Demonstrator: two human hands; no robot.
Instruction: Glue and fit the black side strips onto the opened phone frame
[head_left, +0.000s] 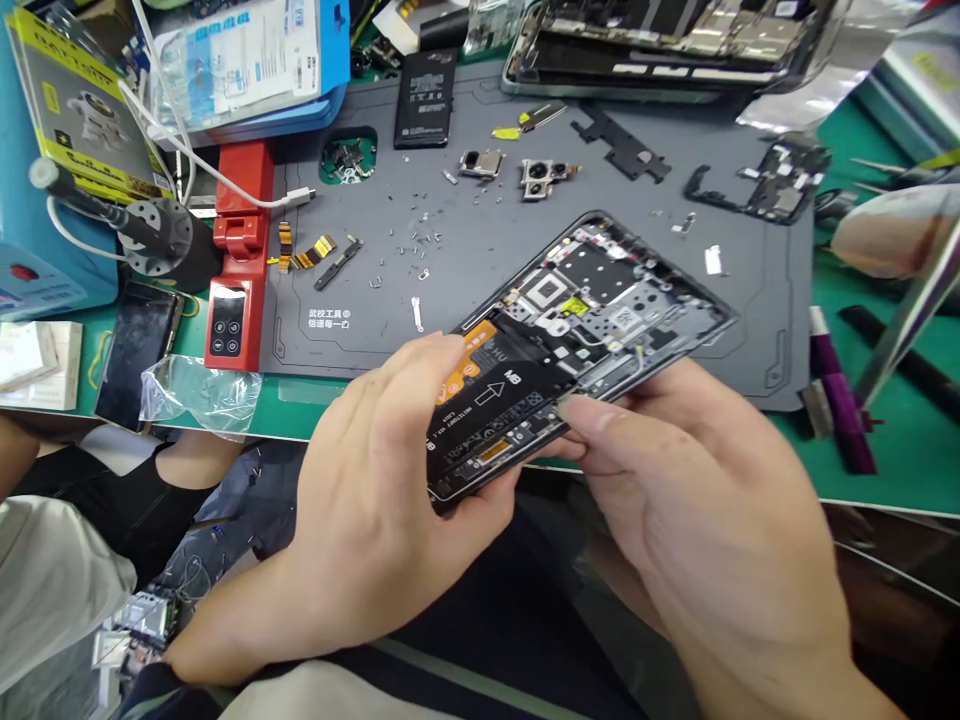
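Observation:
An opened smartphone (pixel 600 290) is held tilted above the front of the grey work mat, its inside facing up. Its black battery (pixel 480 410) with an orange label and its circuit board are exposed. My left hand (pixel 382 490) wraps around the lower end, the thumb lying over the battery side and fingers underneath. My right hand (pixel 697 490) grips the near long edge, with its thumb pressed on the frame by the battery's edge. The fingers beneath the phone are partly hidden.
The grey mat (pixel 345 210) carries loose screws, camera modules (pixel 547 178), a spare battery (pixel 425 98) and flex cables (pixel 315 252). A red device (pixel 238 260) stands at left, a larger opened device (pixel 667 50) at the back. Another person's hand (pixel 892 230) is at right near tweezers.

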